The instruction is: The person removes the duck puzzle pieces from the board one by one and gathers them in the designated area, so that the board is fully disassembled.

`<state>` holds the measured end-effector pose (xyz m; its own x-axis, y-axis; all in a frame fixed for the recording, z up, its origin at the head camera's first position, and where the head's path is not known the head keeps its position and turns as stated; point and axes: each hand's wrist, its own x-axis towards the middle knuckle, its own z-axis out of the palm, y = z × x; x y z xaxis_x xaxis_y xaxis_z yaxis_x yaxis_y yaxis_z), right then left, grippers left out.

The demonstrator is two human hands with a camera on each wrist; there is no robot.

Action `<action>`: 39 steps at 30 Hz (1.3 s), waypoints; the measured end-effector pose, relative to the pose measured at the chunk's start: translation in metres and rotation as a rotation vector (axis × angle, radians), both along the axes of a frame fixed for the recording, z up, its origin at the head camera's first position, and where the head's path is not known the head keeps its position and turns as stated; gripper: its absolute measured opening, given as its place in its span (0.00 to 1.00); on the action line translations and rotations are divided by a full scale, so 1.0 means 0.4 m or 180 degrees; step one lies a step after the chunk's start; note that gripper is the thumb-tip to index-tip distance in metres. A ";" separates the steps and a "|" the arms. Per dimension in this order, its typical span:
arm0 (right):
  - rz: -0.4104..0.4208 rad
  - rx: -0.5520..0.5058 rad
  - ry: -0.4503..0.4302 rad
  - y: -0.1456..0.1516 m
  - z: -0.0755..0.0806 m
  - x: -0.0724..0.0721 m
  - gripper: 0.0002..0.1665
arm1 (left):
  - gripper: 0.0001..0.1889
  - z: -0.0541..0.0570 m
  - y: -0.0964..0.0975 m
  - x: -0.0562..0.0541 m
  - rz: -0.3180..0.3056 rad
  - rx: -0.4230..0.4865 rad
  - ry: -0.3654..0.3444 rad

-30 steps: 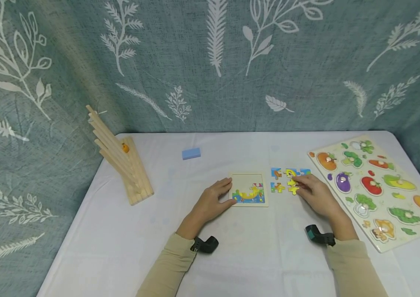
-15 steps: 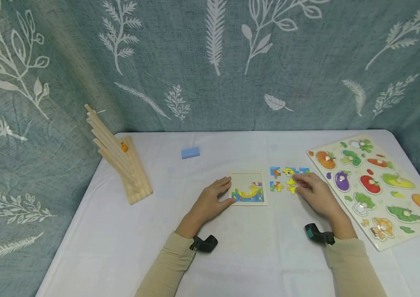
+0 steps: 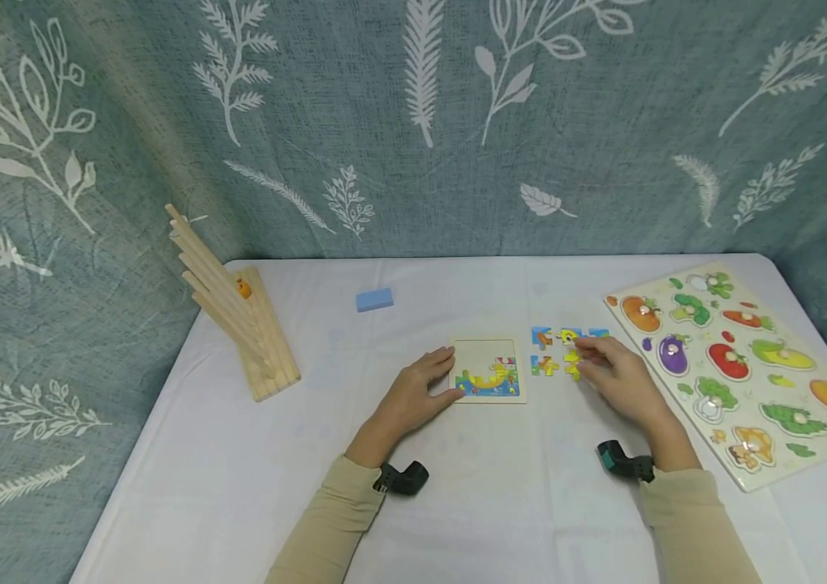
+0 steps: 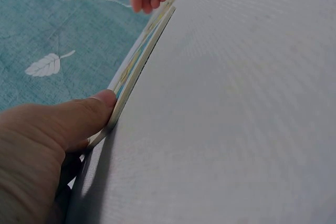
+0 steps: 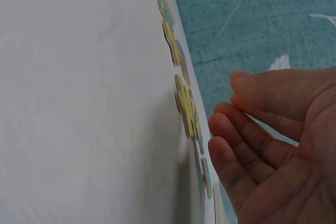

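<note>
My left hand (image 3: pixel 413 391) rests against the left edge of a small square wooden puzzle tray (image 3: pixel 489 401), its thumb tip right at the rim. Yellow-and-blue jigsaw pieces (image 3: pixel 488 385) fill the lower part of the tray; its upper left part shows bare wood. In the left wrist view, the thumb (image 4: pixel 89 116) touches the tray's side. My right hand (image 3: pixel 621 381) hovers over loose jigsaw pieces (image 3: pixel 544 365) to the right of the tray and partly hides them. Nothing shows between its loosely bent fingers and thumb in the right wrist view, where yellow pieces (image 5: pixel 184 103) lie beside the fingertips.
A large vegetable peg puzzle board (image 3: pixel 749 405) lies at the right, close to the right forearm. Toward the back is a blue block (image 3: pixel 374 300). On the left stands a wooden slatted piece (image 3: pixel 238 324) with a small orange thing (image 3: pixel 243 289) on it.
My right hand's fingers have risen slightly off the yellow pieces, with the thumb and fingertips spread a little wider. The left hand and the tray stay in place.
</note>
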<state>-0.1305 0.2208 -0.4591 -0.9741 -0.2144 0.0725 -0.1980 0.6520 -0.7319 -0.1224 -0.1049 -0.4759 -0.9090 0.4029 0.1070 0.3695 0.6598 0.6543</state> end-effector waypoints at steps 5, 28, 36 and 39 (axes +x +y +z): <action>0.0130 0.0002 -0.0049 -0.034 0.013 0.004 0.24 | 0.32 0.000 -0.002 0.000 0.0008 -0.0012 0.0004; 0.0651 0.0151 -0.0068 -0.214 0.014 -0.017 0.25 | 0.32 0.004 0.000 0.004 -0.0024 0.0002 0.0001; 0.0752 0.0386 0.0030 -0.222 0.000 -0.015 0.22 | 0.32 0.003 -0.003 0.004 -0.0076 0.0008 0.0040; 0.0753 0.0419 0.0103 -0.226 -0.001 -0.015 0.21 | 0.31 0.003 -0.004 0.003 -0.0071 -0.0015 0.0060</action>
